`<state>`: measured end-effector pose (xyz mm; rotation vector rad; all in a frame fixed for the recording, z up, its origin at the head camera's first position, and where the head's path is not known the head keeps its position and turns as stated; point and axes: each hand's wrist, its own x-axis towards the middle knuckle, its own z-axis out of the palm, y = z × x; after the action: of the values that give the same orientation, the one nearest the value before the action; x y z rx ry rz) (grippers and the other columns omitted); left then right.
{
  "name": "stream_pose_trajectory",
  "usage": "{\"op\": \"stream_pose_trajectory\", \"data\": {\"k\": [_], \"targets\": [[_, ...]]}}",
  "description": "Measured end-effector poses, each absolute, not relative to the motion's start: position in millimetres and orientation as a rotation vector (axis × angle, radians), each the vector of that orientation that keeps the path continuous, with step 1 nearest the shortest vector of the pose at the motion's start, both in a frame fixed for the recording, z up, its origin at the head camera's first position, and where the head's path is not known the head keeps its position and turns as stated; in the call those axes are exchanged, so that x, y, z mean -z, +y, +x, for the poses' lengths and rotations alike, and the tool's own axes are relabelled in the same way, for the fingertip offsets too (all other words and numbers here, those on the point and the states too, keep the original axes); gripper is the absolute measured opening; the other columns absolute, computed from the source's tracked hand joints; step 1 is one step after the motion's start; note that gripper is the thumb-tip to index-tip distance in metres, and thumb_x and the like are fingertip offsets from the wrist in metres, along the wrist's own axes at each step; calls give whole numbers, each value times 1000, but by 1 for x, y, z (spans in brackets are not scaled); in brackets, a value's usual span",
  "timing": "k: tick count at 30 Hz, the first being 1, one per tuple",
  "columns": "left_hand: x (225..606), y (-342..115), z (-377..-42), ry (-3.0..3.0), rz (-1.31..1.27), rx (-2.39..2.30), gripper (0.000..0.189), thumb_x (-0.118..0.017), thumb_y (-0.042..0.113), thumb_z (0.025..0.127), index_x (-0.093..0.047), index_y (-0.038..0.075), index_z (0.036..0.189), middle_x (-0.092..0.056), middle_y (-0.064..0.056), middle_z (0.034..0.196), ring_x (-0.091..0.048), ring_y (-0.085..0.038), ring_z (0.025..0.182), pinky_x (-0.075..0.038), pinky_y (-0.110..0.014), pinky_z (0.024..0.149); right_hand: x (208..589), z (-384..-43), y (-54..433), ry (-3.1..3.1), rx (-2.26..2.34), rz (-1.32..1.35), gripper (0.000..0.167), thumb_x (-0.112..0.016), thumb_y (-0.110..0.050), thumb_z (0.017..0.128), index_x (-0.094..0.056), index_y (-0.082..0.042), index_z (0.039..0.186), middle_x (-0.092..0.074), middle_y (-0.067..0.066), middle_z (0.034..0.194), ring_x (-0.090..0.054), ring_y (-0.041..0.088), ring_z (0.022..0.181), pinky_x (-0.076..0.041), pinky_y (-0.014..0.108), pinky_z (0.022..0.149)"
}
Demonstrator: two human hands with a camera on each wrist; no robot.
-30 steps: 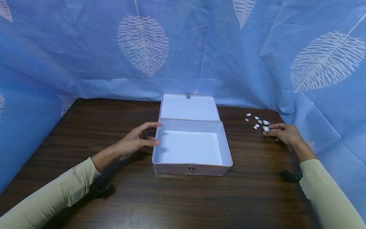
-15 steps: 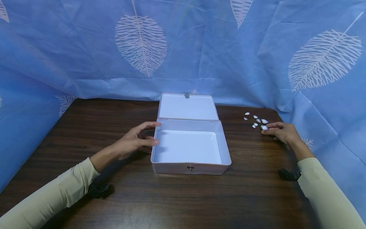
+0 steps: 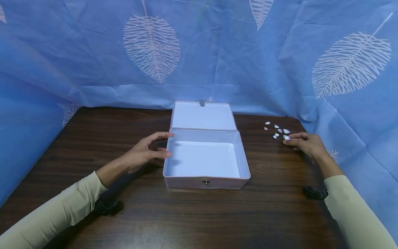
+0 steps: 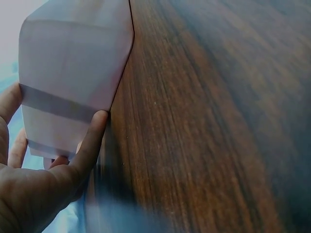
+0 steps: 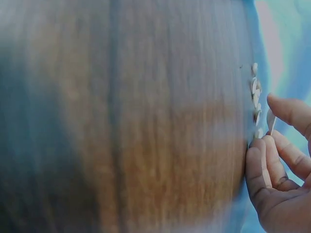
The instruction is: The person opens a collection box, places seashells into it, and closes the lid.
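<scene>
An open pale pink box, white inside, stands mid-table with its lid folded back. At its left wall my left hand rests with fingers fairly straight, fingertips at the rim and side. The left wrist view shows fingertips touching the outer face of the box. Far to the right, my right hand pinches a small white shell between thumb and fingers. In the right wrist view that shell appears edge-on, raised off the table. Several similar white shells lie scattered beside this hand.
Dark wood-grain table lies under everything. A blue curtain with white leaf prints hangs behind it and at both sides. A metal clasp sits on the box's front wall. Dark wrist devices are worn below both sleeves.
The whole scene has shifted slightly left in the head view. My right hand now tilts the pinched shell up a little from the table. My left hand stays at the box.
</scene>
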<state>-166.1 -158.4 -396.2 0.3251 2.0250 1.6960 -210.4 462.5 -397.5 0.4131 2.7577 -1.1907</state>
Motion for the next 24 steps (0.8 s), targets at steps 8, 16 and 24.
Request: {"op": "stream_pose_trajectory", "data": {"k": [8,16,24], "targets": [[395,-159,-167,2009,315,-1702,78,-87,20,102,-48,23,169,-30,-13,181,-53,-47,152,-67,-53,101,393,-206,452,2776,1206,373,75,-87,-45,101,-62,4,153,-72,-17,116,-70,-11,83,-56,12,78],[396,-159,-166,1999,299,-1702,78,-86,20,102,-48,23,169,-29,-14,182,-54,-46,151,-67,-53,101,391,-202,433,2791,1309,245,70,-88,-37,101,-64,6,151,-66,-39,94,-71,-14,85,-56,11,79],[396,-159,-165,2019,301,-1686,78,-86,21,102,-48,25,170,-29,-12,182,-54,-45,150,-66,-50,102,382,-200,407,2815,1248,157,69,-86,-46,102,-66,-3,152,-67,-39,100,-60,-15,101,-49,9,84]]}}
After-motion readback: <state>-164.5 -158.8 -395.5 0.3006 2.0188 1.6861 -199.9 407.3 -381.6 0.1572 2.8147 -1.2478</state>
